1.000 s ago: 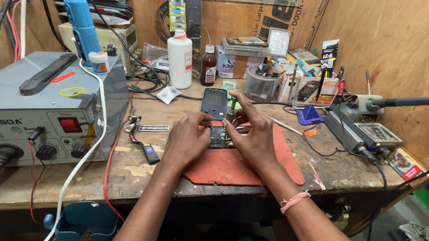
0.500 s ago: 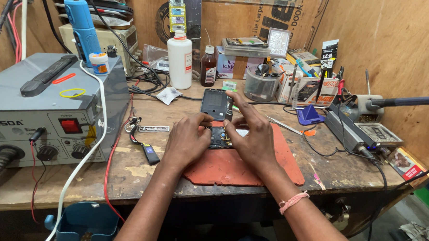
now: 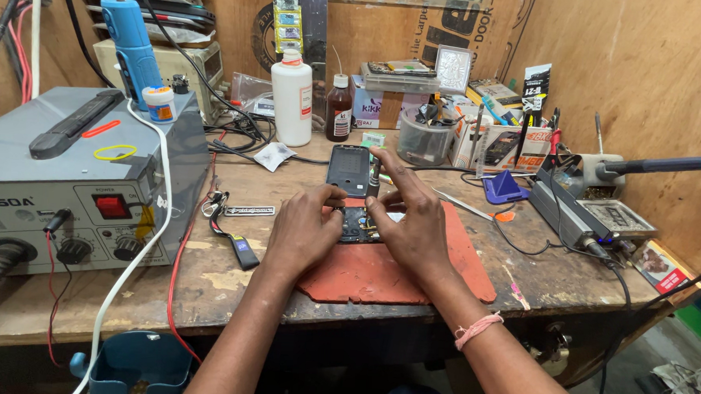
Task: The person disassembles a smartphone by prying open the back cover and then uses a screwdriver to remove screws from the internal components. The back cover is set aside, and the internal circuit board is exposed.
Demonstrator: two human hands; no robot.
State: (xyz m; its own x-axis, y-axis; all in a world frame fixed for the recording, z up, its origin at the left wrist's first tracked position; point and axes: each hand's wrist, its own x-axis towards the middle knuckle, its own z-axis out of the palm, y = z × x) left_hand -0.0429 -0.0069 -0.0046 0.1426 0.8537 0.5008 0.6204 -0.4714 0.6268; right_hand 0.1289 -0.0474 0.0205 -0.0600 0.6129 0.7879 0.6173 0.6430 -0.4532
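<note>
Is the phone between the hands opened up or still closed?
Opened: the phone between left hand and right hand shows bare internals on the red mat.

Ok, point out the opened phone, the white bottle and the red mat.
opened phone (image 3: 357,225), head view, on its exposed inside between the hands
white bottle (image 3: 291,104), head view, on its body
red mat (image 3: 386,273), head view, on its bare front part

White bottle (image 3: 292,97) and brown labelled bottle (image 3: 339,108) stand rear centre.
</note>
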